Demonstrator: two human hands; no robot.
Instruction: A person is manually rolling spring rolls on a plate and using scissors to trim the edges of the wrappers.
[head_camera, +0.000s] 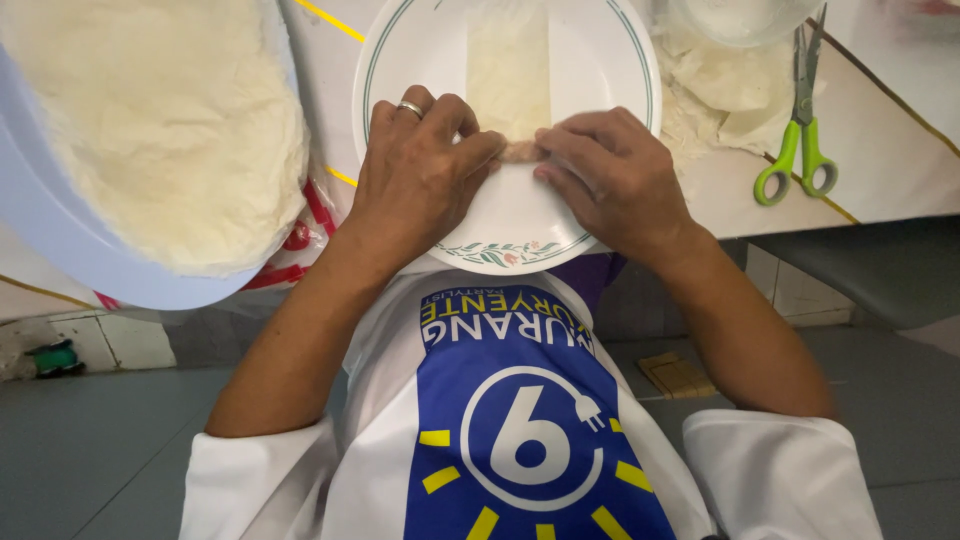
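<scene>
1. Lying on a white plate (600, 60) with a green rim line, a pale thin wrapper (508, 70) stretches away from the person, its near end rolled over a brownish filling (520, 152).
2. Left hand (420, 175), ring on one finger, pinches the roll's left end with curled fingers.
3. Right hand (610, 175) pinches the right end likewise.
4. Green-handled scissors (800, 130) lie on the worktop (880, 150) to the right, beside crumpled wrappers (720, 90).
5. A blue basin (60, 240) of stacked wrappers sits left.
</scene>
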